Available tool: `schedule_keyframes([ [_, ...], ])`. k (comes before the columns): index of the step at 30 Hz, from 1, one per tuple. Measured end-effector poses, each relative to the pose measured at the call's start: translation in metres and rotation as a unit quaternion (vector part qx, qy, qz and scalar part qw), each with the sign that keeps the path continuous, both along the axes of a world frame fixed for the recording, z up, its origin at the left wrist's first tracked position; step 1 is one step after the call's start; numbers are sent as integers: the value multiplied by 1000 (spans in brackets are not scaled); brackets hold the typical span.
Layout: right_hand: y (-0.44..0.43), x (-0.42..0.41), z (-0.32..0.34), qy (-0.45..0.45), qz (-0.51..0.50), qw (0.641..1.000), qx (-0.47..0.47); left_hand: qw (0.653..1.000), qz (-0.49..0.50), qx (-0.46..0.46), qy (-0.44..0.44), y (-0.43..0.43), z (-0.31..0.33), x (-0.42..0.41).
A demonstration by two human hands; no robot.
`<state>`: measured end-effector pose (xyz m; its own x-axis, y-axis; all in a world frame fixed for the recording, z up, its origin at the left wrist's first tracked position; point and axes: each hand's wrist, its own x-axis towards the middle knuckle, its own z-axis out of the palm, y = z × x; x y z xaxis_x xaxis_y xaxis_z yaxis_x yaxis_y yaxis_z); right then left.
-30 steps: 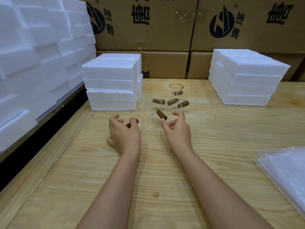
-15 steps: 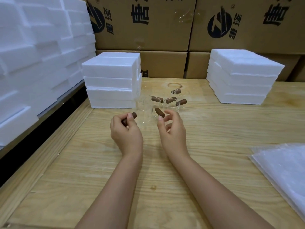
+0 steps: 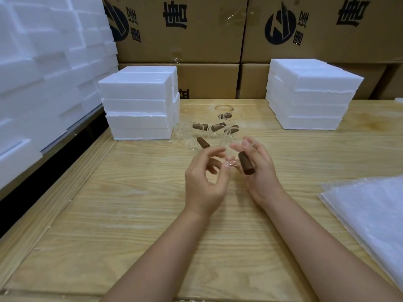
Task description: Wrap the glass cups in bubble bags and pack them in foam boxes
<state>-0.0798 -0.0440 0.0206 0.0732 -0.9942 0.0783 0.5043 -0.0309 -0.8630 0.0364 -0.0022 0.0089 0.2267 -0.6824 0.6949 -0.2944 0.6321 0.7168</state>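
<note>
A clear glass cup with a brown handle [image 3: 245,164] is held above the wooden table [image 3: 130,203] between both hands. My right hand [image 3: 259,171] cradles it with the handle lying across the palm. At the cup's rim, my left hand [image 3: 205,182] pinches the glass with thumb and curled fingers. Several more clear cups with brown handles [image 3: 209,129] stand or lie just behind the hands; the nearest one [image 3: 201,143] is beside my left fingertips. White foam boxes are stacked at the back left [image 3: 139,105] and back right [image 3: 309,94]. Bubble bags [image 3: 370,210] lie at the right edge.
A tall wall of white foam pieces [image 3: 43,73] fills the left side, with a dark gap below it along the table's edge. Large printed cardboard boxes [image 3: 185,29] close off the back.
My left hand lifted a cup by its handle and brought it right and toward me. My right hand left the other cup on the table and now holds the lifted cup's handle.
</note>
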Motion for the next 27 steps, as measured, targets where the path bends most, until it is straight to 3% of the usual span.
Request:
schedule_keyframes([
  [3,-2,-13,4,-1,74,997,-2,998,54,39,0,-5,1,9],
  [10,-6,-26,1,64,214,975,-13,973,-122,186,-55,-15,-2,25],
  [14,-10,-28,-3,49,240,970,-3,961,-161,223,-25,-19,-5,24],
  [17,-11,-23,-4,46,185,981,17,968,-128,216,-9,-22,-6,23],
  [20,-11,-18,-6,90,34,995,-23,973,-97,207,19,-25,-8,21],
  [27,-9,-3,-12,179,-148,967,-100,975,-87,201,25,-27,-9,18],
])
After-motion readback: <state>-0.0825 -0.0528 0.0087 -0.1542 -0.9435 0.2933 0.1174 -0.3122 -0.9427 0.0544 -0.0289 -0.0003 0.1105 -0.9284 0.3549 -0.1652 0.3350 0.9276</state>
